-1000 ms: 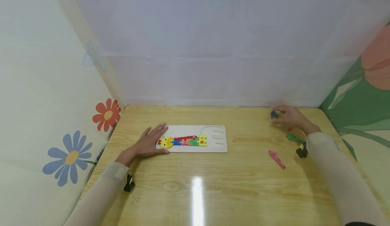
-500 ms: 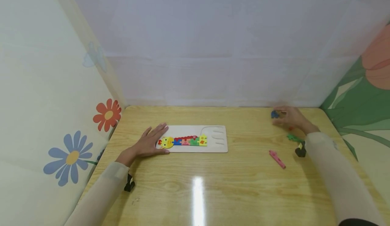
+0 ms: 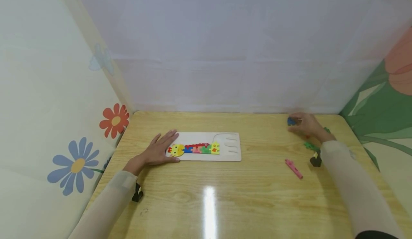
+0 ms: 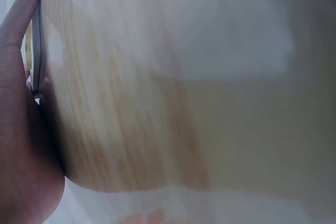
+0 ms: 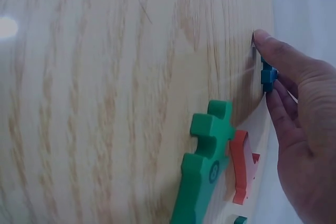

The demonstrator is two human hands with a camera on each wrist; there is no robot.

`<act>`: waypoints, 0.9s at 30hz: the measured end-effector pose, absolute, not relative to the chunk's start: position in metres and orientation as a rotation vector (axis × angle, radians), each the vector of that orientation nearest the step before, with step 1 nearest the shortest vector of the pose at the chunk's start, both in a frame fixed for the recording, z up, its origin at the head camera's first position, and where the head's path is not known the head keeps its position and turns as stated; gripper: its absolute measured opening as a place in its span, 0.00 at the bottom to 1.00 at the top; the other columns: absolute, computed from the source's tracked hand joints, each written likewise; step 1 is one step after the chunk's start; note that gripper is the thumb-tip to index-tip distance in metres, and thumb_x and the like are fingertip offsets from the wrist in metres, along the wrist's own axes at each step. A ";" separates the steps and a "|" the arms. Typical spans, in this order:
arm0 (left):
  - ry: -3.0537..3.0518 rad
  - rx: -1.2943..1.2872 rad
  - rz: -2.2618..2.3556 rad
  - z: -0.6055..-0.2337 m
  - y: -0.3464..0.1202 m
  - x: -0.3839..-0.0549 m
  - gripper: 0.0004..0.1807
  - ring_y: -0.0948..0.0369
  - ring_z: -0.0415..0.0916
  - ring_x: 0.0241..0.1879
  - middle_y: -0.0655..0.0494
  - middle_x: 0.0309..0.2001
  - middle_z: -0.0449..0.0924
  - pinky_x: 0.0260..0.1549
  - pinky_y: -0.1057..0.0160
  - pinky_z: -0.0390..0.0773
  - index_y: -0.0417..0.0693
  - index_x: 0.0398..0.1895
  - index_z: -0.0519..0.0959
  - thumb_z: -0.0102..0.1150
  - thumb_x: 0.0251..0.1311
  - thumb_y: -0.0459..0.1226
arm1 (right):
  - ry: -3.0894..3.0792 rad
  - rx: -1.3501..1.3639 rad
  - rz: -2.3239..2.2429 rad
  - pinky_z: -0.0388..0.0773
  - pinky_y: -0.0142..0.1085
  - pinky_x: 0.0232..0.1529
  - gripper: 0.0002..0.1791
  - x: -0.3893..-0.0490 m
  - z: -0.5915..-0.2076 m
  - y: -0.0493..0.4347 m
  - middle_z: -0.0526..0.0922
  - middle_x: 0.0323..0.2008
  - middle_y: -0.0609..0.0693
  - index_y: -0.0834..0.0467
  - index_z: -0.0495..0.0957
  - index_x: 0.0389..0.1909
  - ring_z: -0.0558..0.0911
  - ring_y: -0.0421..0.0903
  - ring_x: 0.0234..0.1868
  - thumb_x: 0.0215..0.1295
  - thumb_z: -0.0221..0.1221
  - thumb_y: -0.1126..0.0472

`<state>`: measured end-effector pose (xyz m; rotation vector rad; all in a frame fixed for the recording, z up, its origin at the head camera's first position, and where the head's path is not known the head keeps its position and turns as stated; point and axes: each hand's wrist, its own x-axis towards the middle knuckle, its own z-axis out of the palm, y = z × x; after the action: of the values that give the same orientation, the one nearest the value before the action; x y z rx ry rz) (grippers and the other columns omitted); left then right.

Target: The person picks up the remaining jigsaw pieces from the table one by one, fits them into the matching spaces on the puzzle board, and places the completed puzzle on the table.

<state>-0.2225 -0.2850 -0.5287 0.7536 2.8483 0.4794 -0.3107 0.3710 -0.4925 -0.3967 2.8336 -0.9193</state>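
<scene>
My left hand (image 3: 158,150) rests with fingers spread at the left end of a white puzzle board (image 3: 230,156). Its thumb lies along the board's near edge. On the board, a yellow giraffe head (image 3: 177,150) leads into a row of coloured neck pieces (image 3: 201,149); carved leg outlines show at the right end. At the table's far right, my right hand (image 3: 305,125) holds a small blue puzzle piece (image 5: 269,77) between thumb and fingertips, low at the tabletop. Part of that piece is hidden by the hand.
Nearer than the right hand lie a green puzzle piece (image 5: 202,166) and a red piece (image 5: 240,169), with another bit of green (image 5: 240,220) beyond. A pink piece (image 3: 293,168) lies on the wooden table (image 3: 257,196). A white cloth wall (image 3: 206,53) rises behind the table.
The right hand has shifted slightly at the blue piece, its fingers closer around it. More green shows beyond the right wrist. The left hand and board stay put.
</scene>
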 end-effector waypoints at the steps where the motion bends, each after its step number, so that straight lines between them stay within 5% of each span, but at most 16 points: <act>1: 2.847 0.750 0.473 -0.528 -0.285 -0.223 0.63 0.48 0.40 0.86 0.49 0.87 0.43 0.79 0.34 0.34 0.49 0.87 0.49 0.66 0.58 0.69 | 2.826 -0.385 -0.925 0.72 0.66 0.67 0.38 -0.311 -0.492 0.371 0.72 0.68 0.76 0.74 0.71 0.69 0.74 0.75 0.66 0.66 0.74 0.58; 27: 2.846 0.767 0.491 -0.528 -0.284 -0.221 0.63 0.47 0.39 0.86 0.49 0.87 0.42 0.79 0.33 0.34 0.48 0.87 0.49 0.67 0.59 0.68 | 2.750 -0.281 -0.959 0.77 0.62 0.64 0.32 -0.311 -0.497 0.366 0.76 0.65 0.74 0.70 0.73 0.70 0.78 0.74 0.64 0.68 0.70 0.64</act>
<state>-0.2213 -0.2844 -0.5278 0.7667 2.8463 0.4910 -0.3106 0.3659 -0.4966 -0.2805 2.7505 -0.9591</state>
